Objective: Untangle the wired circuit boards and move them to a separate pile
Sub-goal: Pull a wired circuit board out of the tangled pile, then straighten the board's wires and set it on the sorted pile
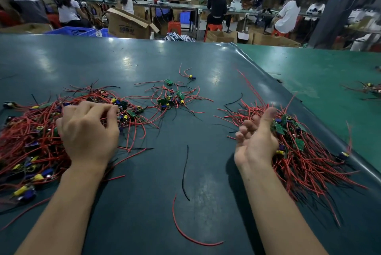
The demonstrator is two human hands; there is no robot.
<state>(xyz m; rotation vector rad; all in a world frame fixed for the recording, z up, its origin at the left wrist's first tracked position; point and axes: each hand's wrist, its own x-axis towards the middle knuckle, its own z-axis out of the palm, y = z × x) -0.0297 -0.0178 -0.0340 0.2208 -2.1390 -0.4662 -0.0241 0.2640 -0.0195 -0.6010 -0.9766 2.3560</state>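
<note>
Red-wired boards lie in a tangled pile [31, 141] on the mat [144, 182]. Left hand [88, 131] rests on this pile, fingers curled into its wires. Right of it, the right hand [255, 141], palm-up and loosely open, touches a sorted pile [305, 151].

Between my hands the table [206, 126] lies mostly bare, crossed only by a loose black wire [185, 174] and a loose red wire [185, 232] toward six o'clock. The tangled heap [31, 137] blocks nine o'clock, the sorted pile [305, 151] blocks three o'clock, and a small cluster [171, 100] sits at twelve o'clock, with open table beyond it.
</note>
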